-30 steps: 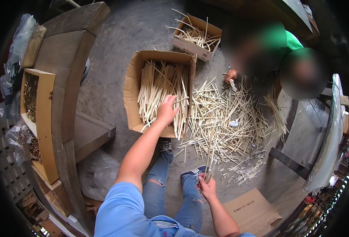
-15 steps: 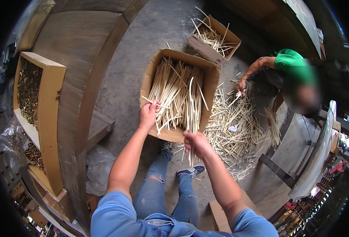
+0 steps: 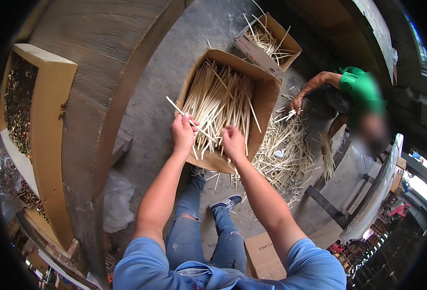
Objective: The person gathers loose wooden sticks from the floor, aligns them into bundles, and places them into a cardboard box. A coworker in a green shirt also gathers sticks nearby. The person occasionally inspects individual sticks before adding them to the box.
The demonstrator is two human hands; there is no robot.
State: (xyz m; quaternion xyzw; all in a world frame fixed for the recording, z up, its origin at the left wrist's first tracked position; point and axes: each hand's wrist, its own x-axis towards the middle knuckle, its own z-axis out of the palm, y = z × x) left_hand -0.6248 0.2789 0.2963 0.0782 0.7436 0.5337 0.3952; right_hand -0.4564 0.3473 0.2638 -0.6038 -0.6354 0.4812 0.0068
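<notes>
A large open cardboard box (image 3: 266, 104) stands in front of me, filled with long, thin pale wooden sticks (image 3: 213, 96). Over its near left side, my left hand (image 3: 183, 133) pinches one stick (image 3: 173, 103), which slants down to the right across the others. My right hand (image 3: 234, 143) is above the near part of the box, fingers curled and slightly blurred, close to that stick's lower end. Whatever lies inside its fingers, if anything, is hidden. No bundle shows sticking out of it.
A smaller box of sticks (image 3: 259, 48) stands behind. Right of mine, a crouching person in green (image 3: 358, 84) reaches a hand (image 3: 296, 103) over loose sticks (image 3: 286, 145) on the floor. A wrapped brown block (image 3: 112, 63) and a framed tray (image 3: 54, 106) flank the left. A flat carton (image 3: 263, 256) lies near my feet.
The long sticks in my right hand are gone from it, and that hand has moved up and left over the box. My left hand still holds its stick, now tilted more steeply.
</notes>
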